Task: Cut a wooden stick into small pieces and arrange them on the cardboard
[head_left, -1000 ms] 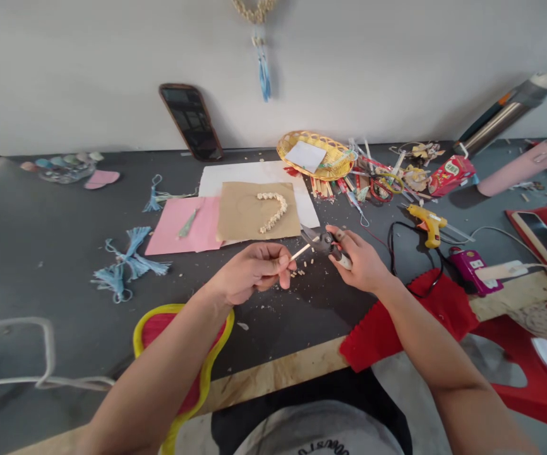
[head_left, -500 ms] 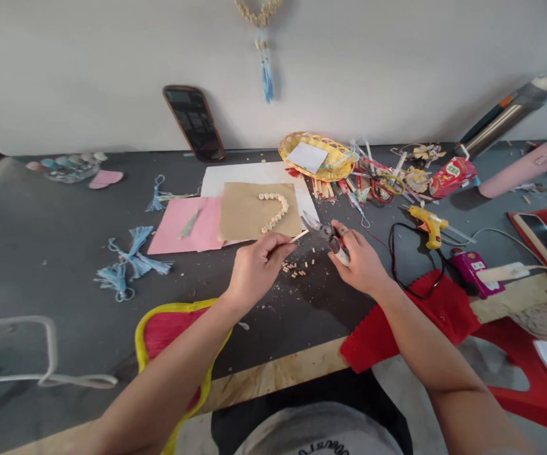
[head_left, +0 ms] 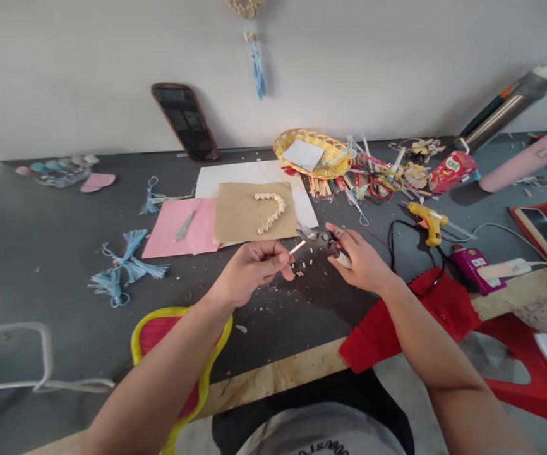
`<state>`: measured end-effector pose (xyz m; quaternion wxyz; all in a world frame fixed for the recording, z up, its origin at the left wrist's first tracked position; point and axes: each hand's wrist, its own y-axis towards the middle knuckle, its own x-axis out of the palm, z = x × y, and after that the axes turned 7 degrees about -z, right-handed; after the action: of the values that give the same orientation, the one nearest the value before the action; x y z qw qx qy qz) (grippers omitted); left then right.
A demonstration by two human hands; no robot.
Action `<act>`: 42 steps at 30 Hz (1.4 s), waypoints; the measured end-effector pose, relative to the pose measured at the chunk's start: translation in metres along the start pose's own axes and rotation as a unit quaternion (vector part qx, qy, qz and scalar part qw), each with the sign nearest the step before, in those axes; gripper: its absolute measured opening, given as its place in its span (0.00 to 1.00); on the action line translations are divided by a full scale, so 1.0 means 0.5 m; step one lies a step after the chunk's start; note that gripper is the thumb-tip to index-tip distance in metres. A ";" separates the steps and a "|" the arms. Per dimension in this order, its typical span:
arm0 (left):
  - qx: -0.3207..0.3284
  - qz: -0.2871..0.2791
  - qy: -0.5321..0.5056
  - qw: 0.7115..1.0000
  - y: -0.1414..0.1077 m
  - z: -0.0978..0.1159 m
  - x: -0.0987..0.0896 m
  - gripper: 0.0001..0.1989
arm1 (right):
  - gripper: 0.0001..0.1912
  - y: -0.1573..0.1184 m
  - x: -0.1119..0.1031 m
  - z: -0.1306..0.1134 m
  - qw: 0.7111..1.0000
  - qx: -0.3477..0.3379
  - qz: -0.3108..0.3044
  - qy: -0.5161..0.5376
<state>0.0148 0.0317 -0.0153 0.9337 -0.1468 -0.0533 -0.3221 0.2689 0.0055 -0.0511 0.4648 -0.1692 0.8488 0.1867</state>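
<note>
My left hand (head_left: 258, 268) pinches a thin pale wooden stick (head_left: 297, 247), its free end pointing up and right. Wrapped round the handles of a pair of pruning shears (head_left: 319, 238), my right hand (head_left: 361, 259) holds the blades at the stick's end; whether they touch it I cannot tell. Several short cut stick pieces (head_left: 300, 273) lie on the dark table below, partly hidden by my left hand. Beyond the hands, a curved string of small pale pieces (head_left: 280, 212) rests on a brown sheet (head_left: 240, 212).
A wicker basket (head_left: 285, 151) stands at the back near loose sticks and scissors. To the right are a yellow glue gun (head_left: 427, 222), a purple power adapter (head_left: 477, 268) and a red cloth (head_left: 444, 309). Blue tassels (head_left: 129, 265) lie left, and a phone (head_left: 188, 120) leans on the wall.
My left hand has turned and its fingers have shifted along the stick, which now sits closer to the blades. The shears have moved slightly left, and the view has shifted a little.
</note>
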 end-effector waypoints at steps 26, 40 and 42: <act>0.190 0.252 0.357 0.879 -0.013 -0.015 0.030 0.08 | 0.31 -0.010 0.010 -0.043 0.996 0.060 -0.013 0.063; 0.193 0.227 0.332 0.895 -0.014 -0.012 0.031 0.08 | 0.27 -0.001 0.011 -0.054 0.978 0.105 0.015 0.182; 0.189 0.219 0.327 0.900 -0.011 -0.014 0.028 0.07 | 0.29 0.002 0.008 -0.031 0.982 0.136 0.043 0.122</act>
<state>0.0224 0.0175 -0.0180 0.9556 0.1380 0.2290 -0.1234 0.2550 -0.0013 -0.0467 0.3676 -0.0893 0.9232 0.0678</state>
